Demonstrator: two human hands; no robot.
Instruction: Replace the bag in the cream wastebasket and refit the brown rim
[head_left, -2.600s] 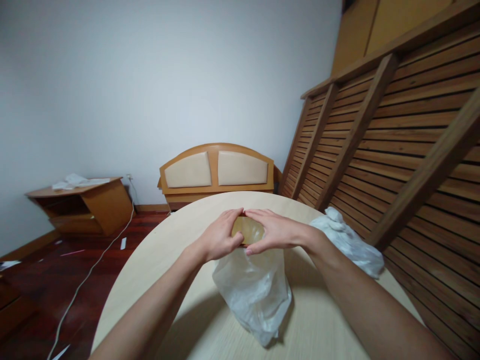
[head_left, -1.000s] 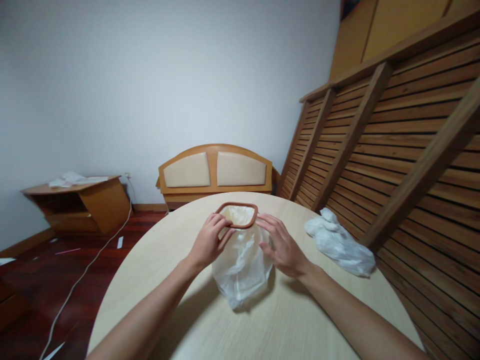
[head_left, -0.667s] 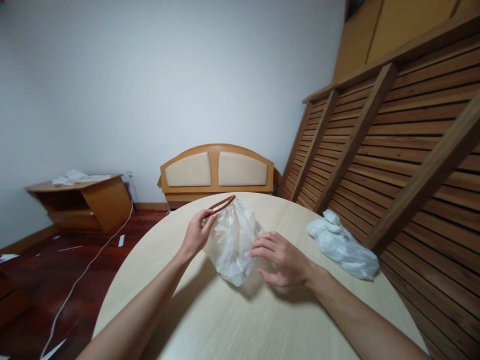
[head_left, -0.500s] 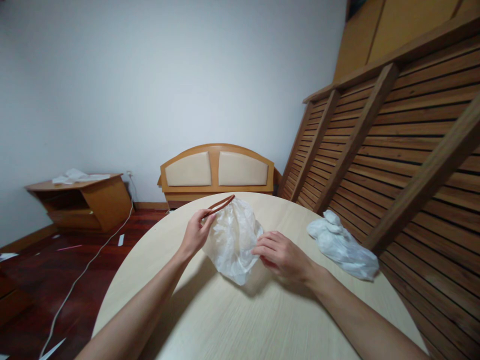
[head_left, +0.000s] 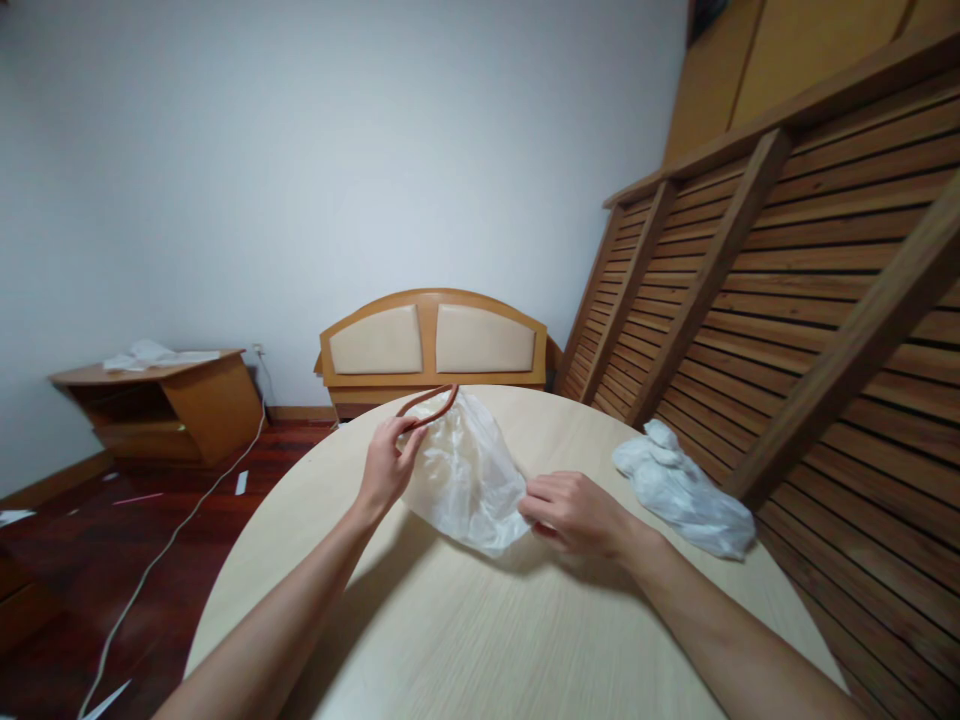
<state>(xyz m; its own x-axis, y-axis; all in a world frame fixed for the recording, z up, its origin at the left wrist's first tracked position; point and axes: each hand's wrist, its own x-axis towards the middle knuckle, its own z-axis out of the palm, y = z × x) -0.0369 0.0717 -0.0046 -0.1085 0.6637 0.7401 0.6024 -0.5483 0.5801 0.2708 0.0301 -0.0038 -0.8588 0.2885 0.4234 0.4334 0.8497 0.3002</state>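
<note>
A thin, translucent white plastic bag (head_left: 472, 490) with a brown drawstring cord (head_left: 429, 402) at its far end is held over the round table. My left hand (head_left: 390, 455) is closed on the cord and the bag's upper left edge, thumb against fingers. The cord forms a narrow loop beyond that hand. My right hand (head_left: 566, 510) pinches the bag's right edge near its lower corner, fingers curled together. Between the two hands the plastic is spread and wrinkled. Its fingertips' exact hold is partly hidden on the right side.
The pale round table (head_left: 525, 640) lies under both hands. At its right edge sits a knotted white plastic bag (head_left: 686, 490). A slatted wooden bed frame (head_left: 750, 270) leans on the right. A headboard (head_left: 435, 335), a low cabinet (head_left: 172, 400) and a cable (head_left: 176, 530) are beyond.
My right hand has moved slightly right, drawing the bag's edge and lower corner outward, so the plastic is spread wider. The cord loop at my left hand has opened and shifted left.
</note>
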